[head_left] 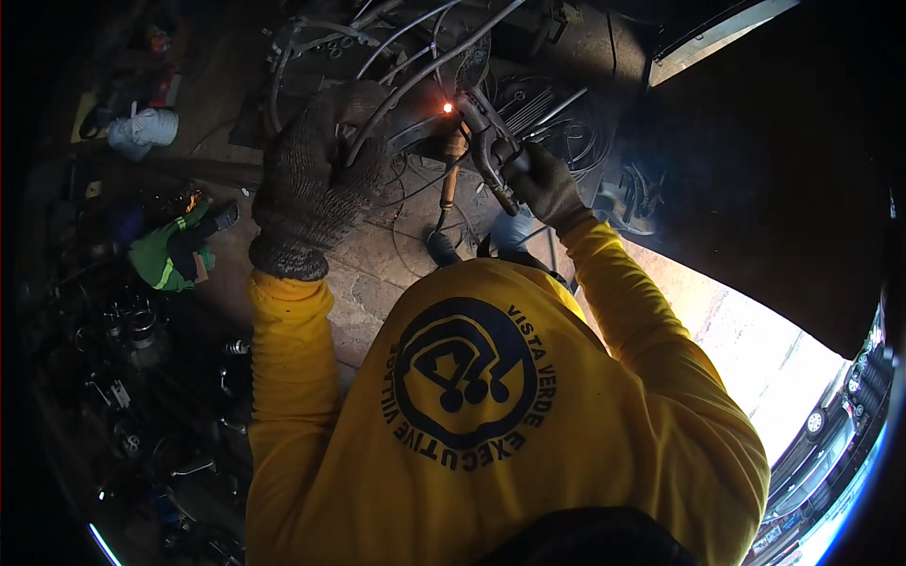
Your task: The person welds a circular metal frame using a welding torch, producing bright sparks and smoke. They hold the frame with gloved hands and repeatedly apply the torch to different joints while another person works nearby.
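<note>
My left hand (316, 179), in a dark grey knit glove, closes around a curved metal rod (425, 68) that runs up to the right. In my gloved right hand (547, 189) are the handles of worn locking pliers (486, 123). A small spot glows orange-red (447, 108) just left of the pliers' jaws; what the jaws grip is too dark to make out. Beneath that spot stands an orange-brown handle (450, 179), its upper end hidden in shadow.
Bent rods (311, 42) and cables (585, 141) lie around the work. A person in green (160, 255) crouches at the left near an orange glow (193, 200). Dark metal parts (142, 325) crowd the lower left. A large dark panel (755, 189) stands right; parked cars (812, 462) show beyond.
</note>
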